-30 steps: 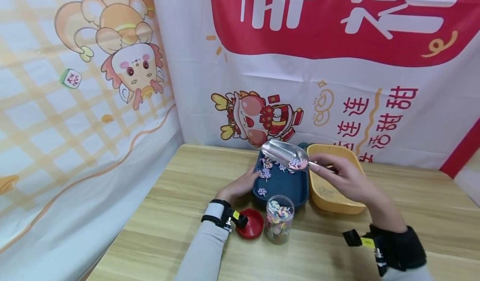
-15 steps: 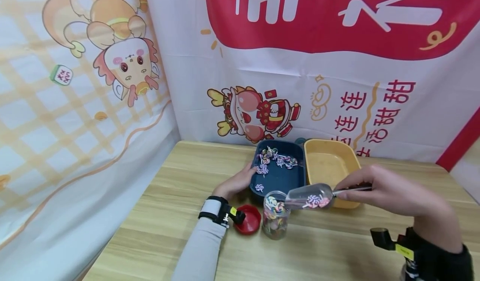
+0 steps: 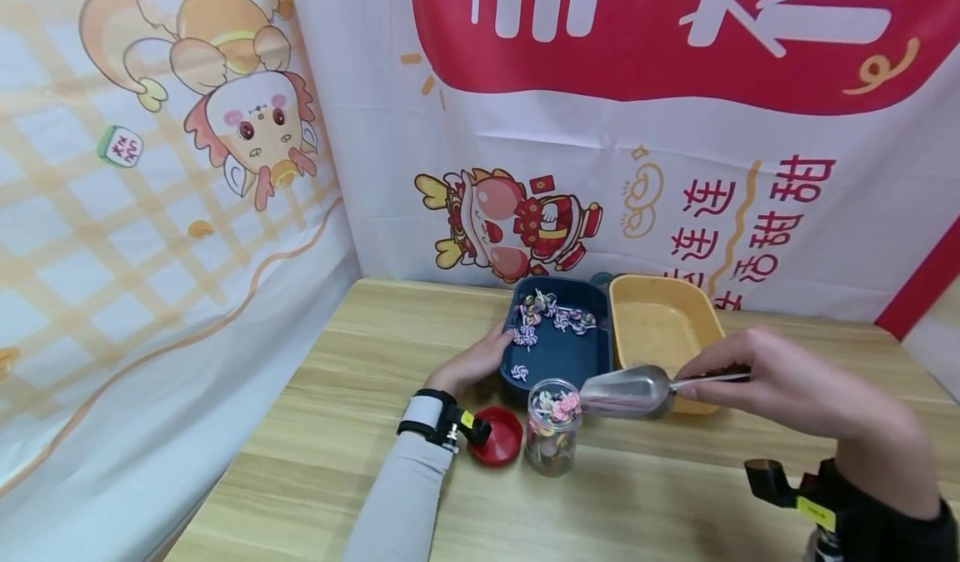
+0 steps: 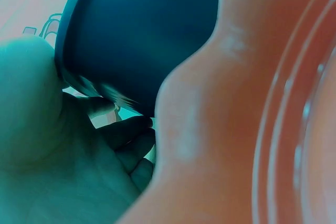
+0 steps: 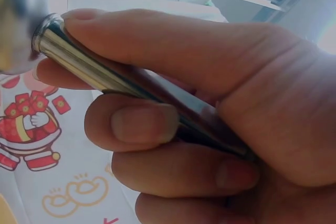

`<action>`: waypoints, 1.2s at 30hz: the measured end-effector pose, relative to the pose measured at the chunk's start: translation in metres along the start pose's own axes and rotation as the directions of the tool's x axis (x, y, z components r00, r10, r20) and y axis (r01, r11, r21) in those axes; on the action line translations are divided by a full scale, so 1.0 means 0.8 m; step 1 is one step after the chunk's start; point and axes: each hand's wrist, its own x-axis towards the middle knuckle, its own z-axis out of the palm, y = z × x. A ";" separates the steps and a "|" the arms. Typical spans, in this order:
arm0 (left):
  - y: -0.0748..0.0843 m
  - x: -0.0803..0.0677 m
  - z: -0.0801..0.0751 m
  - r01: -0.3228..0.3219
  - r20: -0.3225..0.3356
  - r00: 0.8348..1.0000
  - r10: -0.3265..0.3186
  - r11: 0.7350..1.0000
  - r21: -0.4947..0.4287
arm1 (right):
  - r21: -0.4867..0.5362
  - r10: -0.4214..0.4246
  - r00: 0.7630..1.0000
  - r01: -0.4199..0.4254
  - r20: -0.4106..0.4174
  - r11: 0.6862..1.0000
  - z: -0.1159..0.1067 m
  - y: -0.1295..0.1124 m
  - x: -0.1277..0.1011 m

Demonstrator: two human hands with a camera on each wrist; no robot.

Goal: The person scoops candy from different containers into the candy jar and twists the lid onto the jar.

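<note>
My right hand (image 3: 772,387) grips the thin handle of a metal scoop (image 3: 626,391), thumb on top and fingers curled beneath, as the right wrist view shows on the scoop handle (image 5: 131,87). The scoop's mouth is tipped against the top of a clear jar (image 3: 552,429), and swirl candies (image 3: 564,405) are heaped at the jar's mouth. My left hand (image 3: 480,362) holds the left wall of a dark blue tray (image 3: 570,358), which contains more swirl candies (image 3: 546,316). In the left wrist view the tray's edge (image 4: 136,35) lies against my palm (image 4: 52,145).
A red lid (image 3: 501,443) lies open side up left of the jar. A yellow tray (image 3: 660,324) sits right of the blue one, partly behind the scoop. Printed banners hang close behind and to the left. The wooden table (image 3: 360,429) stretches toward me.
My right hand carried the loaded scoop from above the blue tray down to the jar and tipped it. The candies slid from the scoop to the jar's mouth. The left hand stayed put.
</note>
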 end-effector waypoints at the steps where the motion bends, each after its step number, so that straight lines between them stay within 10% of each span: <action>1: 0.000 0.000 -0.001 0.000 -0.001 1.000 0.000 1.000 0.000 | -0.012 -0.005 1.000 0.005 -0.013 1.000 0.000 0.000 0.000; 13: -0.001 -0.002 -0.005 0.001 -0.006 1.000 -0.001 1.000 0.004 | -0.093 -0.001 0.983 -0.017 -0.185 0.996 0.004 -0.003 0.025; 27: -0.003 -0.001 -0.007 -0.019 0.016 1.000 0.019 1.000 0.004 | -0.209 0.187 0.963 -0.227 -0.194 0.951 0.109 0.048 0.151; 36: 0.000 -0.002 -0.006 -0.044 0.025 0.999 0.044 0.999 0.013 | -0.213 0.070 0.963 -0.129 -0.261 0.969 0.159 0.055 0.170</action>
